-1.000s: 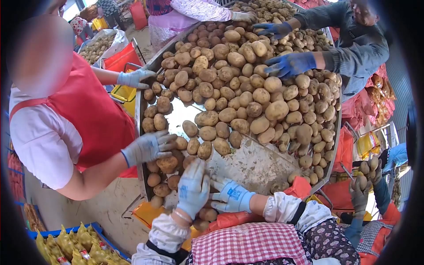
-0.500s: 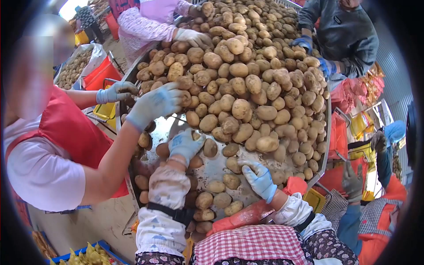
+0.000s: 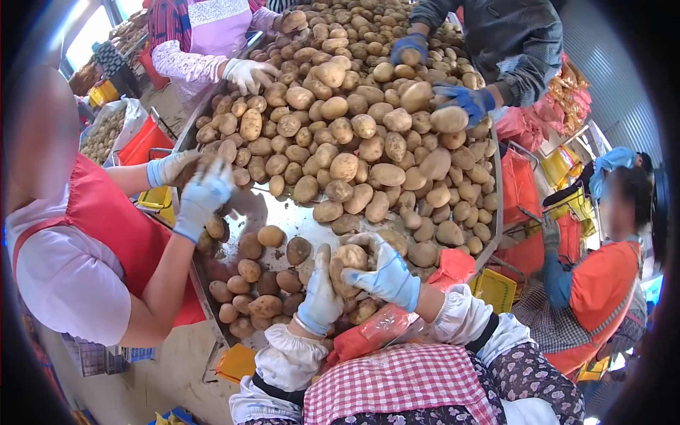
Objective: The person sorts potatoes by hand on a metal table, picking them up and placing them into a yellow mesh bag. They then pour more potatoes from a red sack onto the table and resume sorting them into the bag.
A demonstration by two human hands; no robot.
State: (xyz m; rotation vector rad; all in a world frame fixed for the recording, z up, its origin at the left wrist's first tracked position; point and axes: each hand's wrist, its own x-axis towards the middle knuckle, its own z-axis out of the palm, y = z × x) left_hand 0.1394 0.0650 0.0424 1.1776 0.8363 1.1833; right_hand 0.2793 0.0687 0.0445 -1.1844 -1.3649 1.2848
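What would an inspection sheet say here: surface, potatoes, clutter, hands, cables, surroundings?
Surface: metal table with a raised rim, dirt specks showing.
Job's things: potatoes heaped towards the far side, more scattered at the near left.
Clutter: red plastic at the near edge.
Grippers: gloved left hand and right hand close around potato between them; one or two, cannot tell.
Cables: nothing seen.
Surroundings: co-worker in a red apron at the left, others working around; white sack beyond.

Pale-blue gloves (image 3: 394, 282) are worn with black-banded white oversleeves (image 3: 459, 316).
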